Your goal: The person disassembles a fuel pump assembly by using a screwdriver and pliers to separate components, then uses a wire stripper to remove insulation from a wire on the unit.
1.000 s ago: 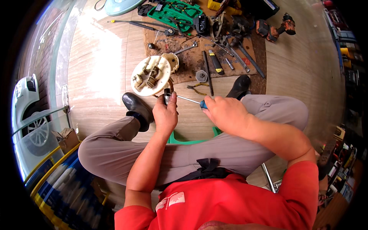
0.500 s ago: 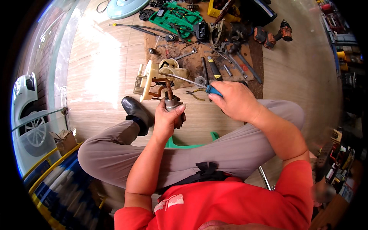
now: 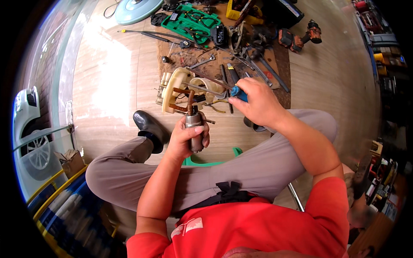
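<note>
In my left hand (image 3: 185,136) is a fuel pump (image 3: 194,121), a metal cylinder gripped upright with the fingers wrapped round it. Corrugated brown hoses (image 3: 190,102) join it to a cream plastic flange (image 3: 171,89), which is tilted on edge beyond the hand. A thin metal rod also sticks out from the flange toward the right. My right hand (image 3: 260,102) is closed on the blue handle of a screwdriver (image 3: 239,93). Its shaft points left to the flange's upper edge; whether the tip touches is hard to tell.
Behind the pump lie a cream plastic housing (image 3: 211,86), pliers (image 3: 218,107) and a utility knife (image 3: 233,74) on a stained board (image 3: 189,56). Farther off are an open green tool case (image 3: 183,22), a cordless drill (image 3: 300,39) and a pale blue round lid (image 3: 135,10).
My left hand has turned the fuel pump, so more of its body and the flange's inner side show. The screwdriver's shaft has shifted up to the flange's upper edge.
</note>
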Demonstrator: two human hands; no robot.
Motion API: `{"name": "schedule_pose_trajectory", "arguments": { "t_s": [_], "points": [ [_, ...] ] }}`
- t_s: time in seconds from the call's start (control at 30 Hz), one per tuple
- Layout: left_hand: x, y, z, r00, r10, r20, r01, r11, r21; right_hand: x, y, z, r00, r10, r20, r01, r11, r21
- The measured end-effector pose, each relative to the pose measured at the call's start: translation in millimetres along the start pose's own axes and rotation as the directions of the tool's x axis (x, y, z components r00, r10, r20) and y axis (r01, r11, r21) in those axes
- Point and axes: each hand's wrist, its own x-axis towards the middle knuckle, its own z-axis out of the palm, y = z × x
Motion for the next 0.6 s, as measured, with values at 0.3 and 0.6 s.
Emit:
{"name": "schedule_pose_trajectory", "arguments": {
  "t_s": [0.3,0.6],
  "points": [
    [0.1,-2.7,8.6,0.991,-0.128,-0.048,0.136,0.96,0.245,3.7,1.0,2.9,0.996,-0.084,-0.009,0.084,0.974,0.209],
    [-0.4,-7.6,7.6,0.973,-0.153,-0.172,0.204,0.918,0.341,14.7,26.6,14.4,0.973,0.217,0.076,-0.222,0.973,0.071]
  ]
}}
